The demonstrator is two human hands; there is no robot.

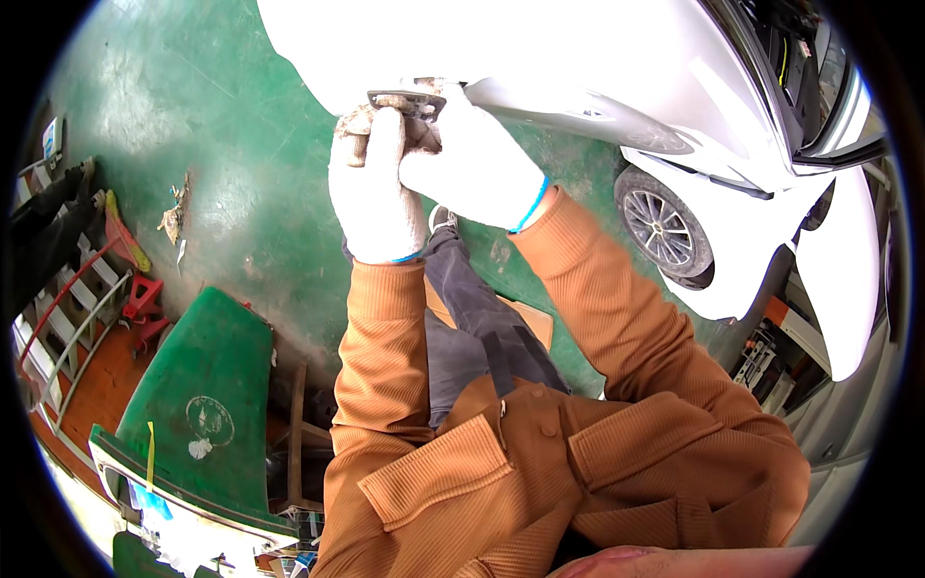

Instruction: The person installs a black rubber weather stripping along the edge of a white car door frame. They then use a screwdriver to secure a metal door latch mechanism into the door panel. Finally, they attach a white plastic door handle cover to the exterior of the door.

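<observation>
Metal bracket under white car panel, gripped by gloved left hand and right hand together.

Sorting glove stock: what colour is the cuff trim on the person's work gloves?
Blue trim on white knit gloves, seen at the right hand cuff in the head view.

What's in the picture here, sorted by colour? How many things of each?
White: 3 - left hand glove, right hand glove, car panel
Green: 1 - workbench
Red: 1 - jack stand
Grey: 1 - metal bracket
Total: 6
</observation>
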